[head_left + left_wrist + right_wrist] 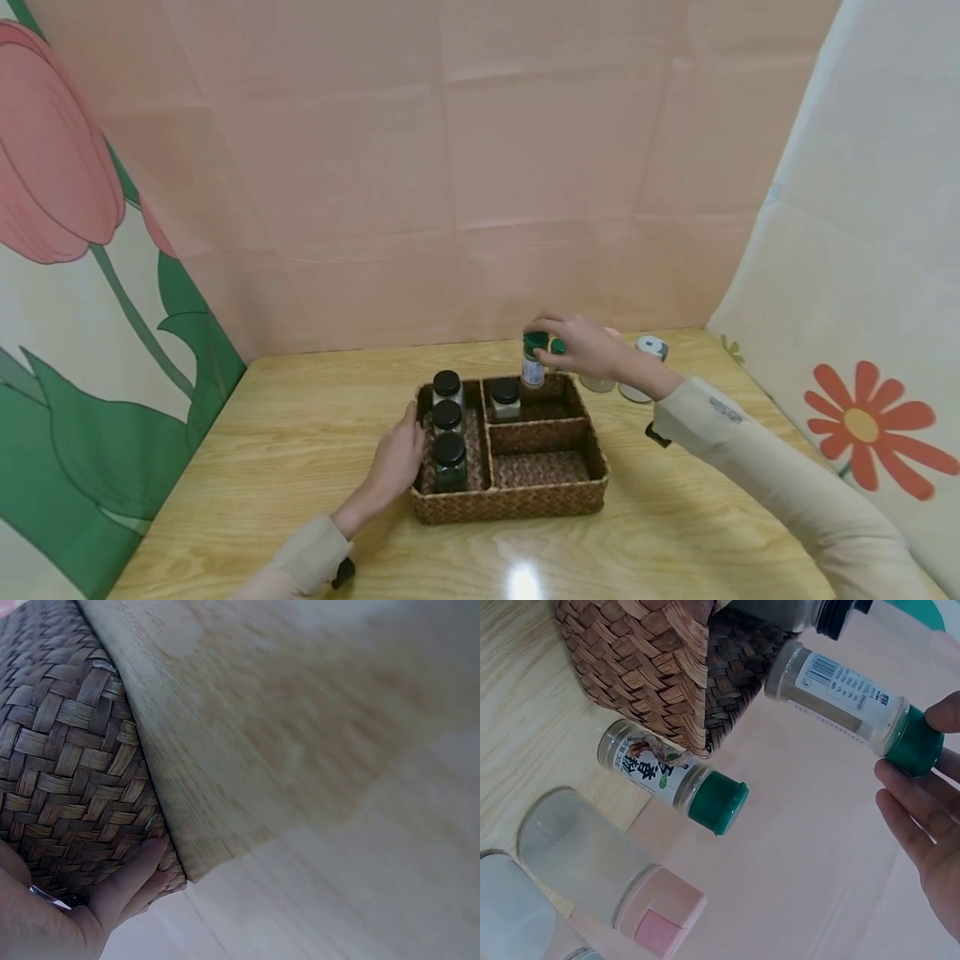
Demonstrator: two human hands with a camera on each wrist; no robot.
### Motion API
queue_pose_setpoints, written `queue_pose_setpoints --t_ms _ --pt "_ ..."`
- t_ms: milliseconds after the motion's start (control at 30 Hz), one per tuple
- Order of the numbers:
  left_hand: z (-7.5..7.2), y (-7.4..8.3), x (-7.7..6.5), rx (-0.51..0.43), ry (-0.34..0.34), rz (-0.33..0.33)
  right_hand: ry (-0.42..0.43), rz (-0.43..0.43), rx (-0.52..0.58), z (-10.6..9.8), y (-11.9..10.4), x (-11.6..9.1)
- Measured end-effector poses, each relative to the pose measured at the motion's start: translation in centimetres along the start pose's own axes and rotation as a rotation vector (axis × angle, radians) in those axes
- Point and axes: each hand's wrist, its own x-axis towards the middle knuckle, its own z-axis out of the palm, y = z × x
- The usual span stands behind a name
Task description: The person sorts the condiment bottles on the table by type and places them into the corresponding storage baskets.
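My right hand [588, 346] pinches the green cap of a small spice bottle [533, 372] between thumb and fingers. In the right wrist view the bottle [829, 694] is clear, with a printed label, and its base overlaps the opening of a brown woven basket [510, 504]. My left hand [393, 458] rests against the basket's left side, its fingers [127, 881] along the outer wall. Three black-lidded jars, the nearest one [450, 467] among them, line the left compartment. Another black-lidded jar [506, 404] stands in the back right compartment. The front right compartment holds nothing.
A second green-capped bottle [652, 766] stands by the basket's back right corner. Farther right are a clear container with a pink lid [664, 907] and a container with a pale lid [651, 347]. A pink sheet [450, 167] hangs behind the wooden table [300, 433].
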Motion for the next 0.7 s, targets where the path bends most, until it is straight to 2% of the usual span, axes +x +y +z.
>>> queue_pose_setpoints --t_ms 133,433,700 --pt "0.0 0.0 0.0 -0.005 -0.003 -0.002 0.014 -0.020 -0.005 -0.1 -0.3 -0.2" --pt "0.2 0.2 -0.1 -0.009 0.001 0.005 -0.023 0.003 0.014 0.1 -0.6 -1.0" --pt "0.1 0.3 -0.1 0.004 0.010 0.013 -0.020 -0.018 0.013 0.6 -0.3 -1.5"
